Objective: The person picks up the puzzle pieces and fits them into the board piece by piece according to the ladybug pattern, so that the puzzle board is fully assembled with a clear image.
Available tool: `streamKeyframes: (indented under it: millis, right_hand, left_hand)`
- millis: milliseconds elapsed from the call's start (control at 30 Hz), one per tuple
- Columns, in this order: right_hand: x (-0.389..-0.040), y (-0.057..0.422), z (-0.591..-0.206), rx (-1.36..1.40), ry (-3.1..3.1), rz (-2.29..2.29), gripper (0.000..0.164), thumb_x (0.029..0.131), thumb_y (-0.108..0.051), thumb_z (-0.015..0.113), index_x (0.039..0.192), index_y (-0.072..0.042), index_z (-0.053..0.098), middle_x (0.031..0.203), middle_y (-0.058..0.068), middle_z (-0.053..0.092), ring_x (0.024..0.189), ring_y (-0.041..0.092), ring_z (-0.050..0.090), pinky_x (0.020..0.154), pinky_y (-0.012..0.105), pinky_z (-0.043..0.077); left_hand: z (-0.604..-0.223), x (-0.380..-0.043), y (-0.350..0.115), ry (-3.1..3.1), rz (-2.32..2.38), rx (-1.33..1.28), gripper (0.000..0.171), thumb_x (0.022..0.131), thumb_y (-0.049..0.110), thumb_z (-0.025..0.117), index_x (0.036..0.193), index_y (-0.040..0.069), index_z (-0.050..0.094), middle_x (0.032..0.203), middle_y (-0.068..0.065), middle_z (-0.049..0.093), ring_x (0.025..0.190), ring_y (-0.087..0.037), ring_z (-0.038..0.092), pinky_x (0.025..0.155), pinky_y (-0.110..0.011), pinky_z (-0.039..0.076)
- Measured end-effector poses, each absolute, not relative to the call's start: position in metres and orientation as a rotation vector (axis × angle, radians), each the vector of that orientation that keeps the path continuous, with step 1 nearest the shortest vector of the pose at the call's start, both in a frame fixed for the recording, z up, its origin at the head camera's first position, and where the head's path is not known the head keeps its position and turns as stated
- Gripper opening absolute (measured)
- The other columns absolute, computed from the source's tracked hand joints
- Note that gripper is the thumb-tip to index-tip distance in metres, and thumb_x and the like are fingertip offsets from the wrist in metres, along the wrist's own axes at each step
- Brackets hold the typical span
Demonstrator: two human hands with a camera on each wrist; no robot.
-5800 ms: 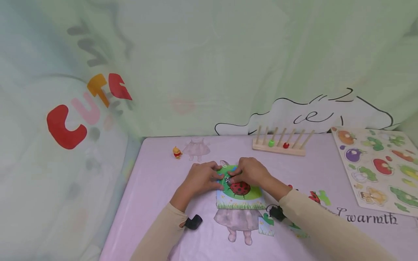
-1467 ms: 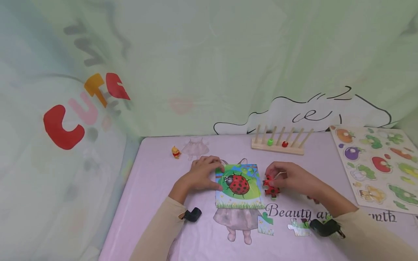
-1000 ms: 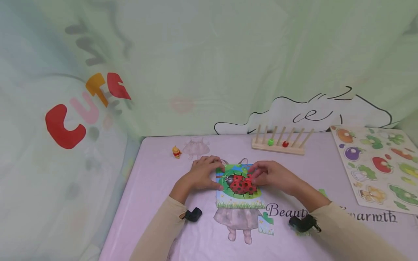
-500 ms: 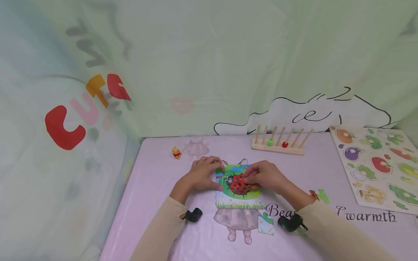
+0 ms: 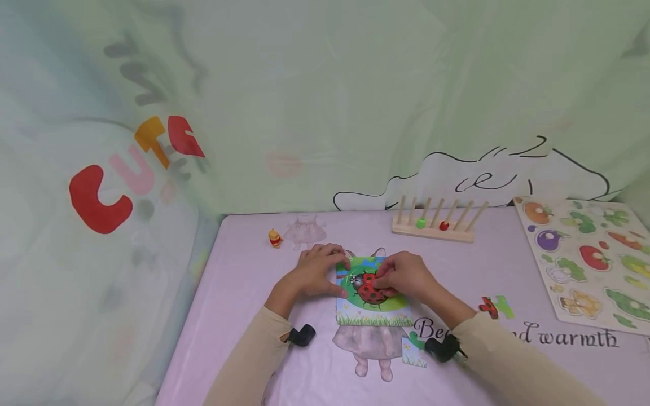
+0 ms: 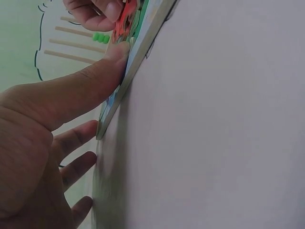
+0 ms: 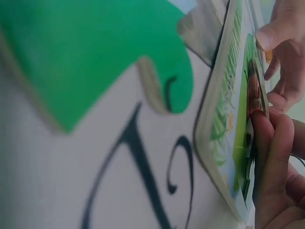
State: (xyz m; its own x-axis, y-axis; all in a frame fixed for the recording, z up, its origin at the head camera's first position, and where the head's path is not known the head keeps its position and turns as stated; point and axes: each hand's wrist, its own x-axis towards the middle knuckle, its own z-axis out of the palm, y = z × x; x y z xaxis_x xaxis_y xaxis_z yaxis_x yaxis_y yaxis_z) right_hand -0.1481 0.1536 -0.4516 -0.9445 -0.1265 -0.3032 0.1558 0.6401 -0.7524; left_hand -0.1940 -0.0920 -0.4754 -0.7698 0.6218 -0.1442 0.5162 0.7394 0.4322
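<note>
A square ladybug puzzle board (image 5: 373, 319) lies flat in front of me. My left hand (image 5: 316, 272) rests along its left edge. In the left wrist view the thumb presses on the board's edge while the other fingers are spread beside it. Over the printed ladybug my right hand (image 5: 407, 275) pinches a red, black-spotted puzzle piece (image 6: 126, 20) between thumb and fingers. The right wrist view shows that piece edge-on, close over the picture. Right fingers cover part of the ladybug. A loose grass-and-green puzzle piece (image 5: 414, 354) lies near the board's lower right corner.
More loose puzzle pieces (image 5: 503, 307) lie to the right. A wooden peg rack (image 5: 431, 230) with green and red beads stands at the back. The vegetable board (image 5: 563, 282) occupies the right side. A small yellow bear figure (image 5: 275, 238) stands back left.
My right hand brought the red piece from the right of the board to over the ladybug, then shifted slightly left. The left hand has stayed at the board's edge since 1.5 s ago.
</note>
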Motion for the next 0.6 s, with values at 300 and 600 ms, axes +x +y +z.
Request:
streamKeyframes:
  millis: [300, 600]
  right_hand:
    - [-0.153, 0.148, -0.451, -0.006, 2.636, -1.075, 0.017, 0.079, -0.017, 0.086, 0.073, -0.009, 0.072, 0.053, -0.004, 0.061, 0.053, 0.01, 0.059, 0.056, 0.026, 0.045]
    - [-0.152, 0.152, -0.441, -0.111, 2.719, -0.974, 0.019, 0.079, -0.024, 0.087, 0.08, -0.01, 0.073, 0.064, -0.003, 0.066, 0.065, 0.013, 0.059, 0.061, 0.029, 0.044]
  left_hand:
    - [-0.474, -0.193, -0.092, 2.656, 0.543, 0.893, 0.052, 0.076, 0.053, 0.086, 0.118, 0.034, 0.062, 0.15, 0.007, 0.045, 0.141, -0.024, 0.037, 0.111, -0.054, 0.03]
    - [-0.476, -0.195, -0.091, 2.674, 0.527, 0.91, 0.052, 0.076, 0.055, 0.086, 0.117, 0.035, 0.062, 0.149, 0.007, 0.046, 0.139, -0.024, 0.039, 0.11, -0.053, 0.031]
